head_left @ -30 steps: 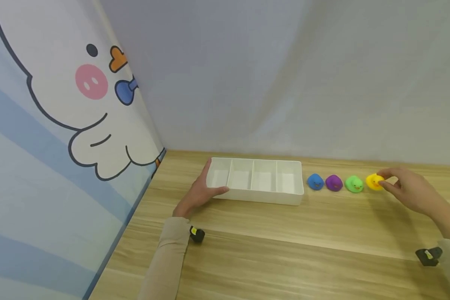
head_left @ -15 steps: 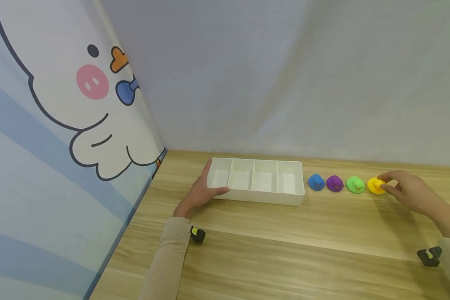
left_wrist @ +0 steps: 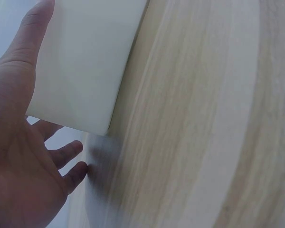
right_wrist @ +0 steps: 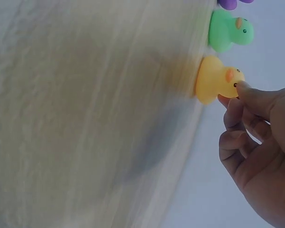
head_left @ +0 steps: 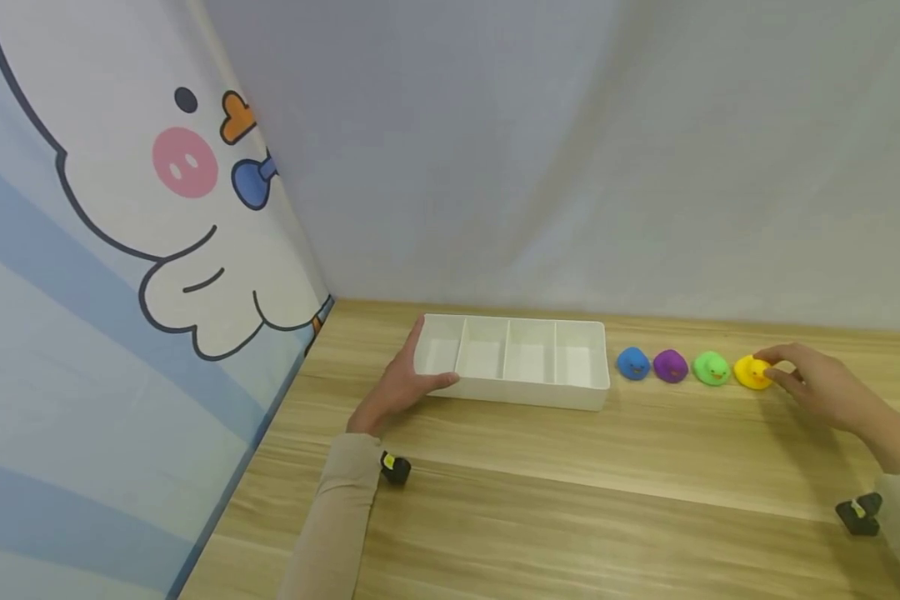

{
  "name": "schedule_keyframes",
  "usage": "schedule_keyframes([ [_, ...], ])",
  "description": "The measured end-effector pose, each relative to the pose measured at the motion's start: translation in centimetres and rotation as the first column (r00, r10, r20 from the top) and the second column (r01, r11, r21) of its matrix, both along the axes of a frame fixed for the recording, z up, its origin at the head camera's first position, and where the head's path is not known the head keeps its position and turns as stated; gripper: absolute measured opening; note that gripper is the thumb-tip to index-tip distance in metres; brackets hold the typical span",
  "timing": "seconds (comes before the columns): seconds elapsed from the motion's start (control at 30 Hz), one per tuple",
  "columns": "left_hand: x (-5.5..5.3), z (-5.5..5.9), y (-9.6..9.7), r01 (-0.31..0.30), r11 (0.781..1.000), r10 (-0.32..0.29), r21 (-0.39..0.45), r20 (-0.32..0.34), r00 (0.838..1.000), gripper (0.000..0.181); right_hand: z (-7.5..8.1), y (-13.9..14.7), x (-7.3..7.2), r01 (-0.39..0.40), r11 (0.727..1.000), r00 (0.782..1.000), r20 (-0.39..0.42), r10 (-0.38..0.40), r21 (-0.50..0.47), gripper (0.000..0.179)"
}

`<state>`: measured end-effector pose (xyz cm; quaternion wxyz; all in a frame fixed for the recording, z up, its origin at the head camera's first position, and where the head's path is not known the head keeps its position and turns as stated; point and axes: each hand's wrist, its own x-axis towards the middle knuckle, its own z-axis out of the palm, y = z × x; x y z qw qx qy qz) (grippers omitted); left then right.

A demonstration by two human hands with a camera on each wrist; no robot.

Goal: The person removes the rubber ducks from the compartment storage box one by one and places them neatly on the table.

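Note:
A white divided box [head_left: 525, 395] stands at the back of the table, its several compartments bare inside. My left hand [head_left: 401, 383] holds its left end, thumb along the front wall and index finger toward the back corner. In the left wrist view the thumb lies on the box wall [left_wrist: 83, 61], while some fingers extend below its end. To the right of the box sits a row of rubber ducks: blue [head_left: 633, 364], purple [head_left: 671, 367], green [head_left: 712, 368] and yellow [head_left: 752, 372]. My right hand [head_left: 825, 387] pinches the yellow duck's head [right_wrist: 232, 80] between thumb and index finger, its base at the tabletop.
The wooden table [head_left: 540, 492] meets a pale curtain [head_left: 570, 167] right behind the box and ducks. On the left, a printed cloth [head_left: 195, 250] with a white cartoon bird borders the table. A small black wrist device [head_left: 396, 468] sits at the left cuff.
My right hand has brought the yellow duck down slightly, a little nearer to me, at the end of the row. The left hand and box have stayed in place.

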<state>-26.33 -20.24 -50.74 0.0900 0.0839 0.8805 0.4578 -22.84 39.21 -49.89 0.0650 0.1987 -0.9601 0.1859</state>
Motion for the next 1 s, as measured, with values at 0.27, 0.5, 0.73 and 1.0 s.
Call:
schedule_keyframes([
  [0.27,0.0,-0.1,-0.1,0.002,1.000,-0.002,0.007,0.004,1.000,0.117,-0.1,0.0,0.3,0.016,1.000,1.000,0.004,-0.016,-0.013,0.024],
  [0.5,-0.3,0.0,-0.2,0.011,1.000,-0.011,-0.018,0.009,1.000,0.117,0.0,0.0,0.6,0.016,1.000,1.000,-0.009,-0.016,-0.011,0.023],
  [0.73,-0.5,0.8,-0.3,0.015,0.998,-0.014,-0.068,0.020,1.000,0.121,0.3,-0.1,0.5,0.038,0.999,0.998,-0.045,-0.038,-0.013,0.020],
  [1.0,-0.8,1.5,-0.6,-0.004,0.974,-0.006,-0.228,-0.041,0.999,0.120,1.3,-1.0,0.4,0.068,0.997,0.998,0.000,-0.068,-0.023,0.028],
])
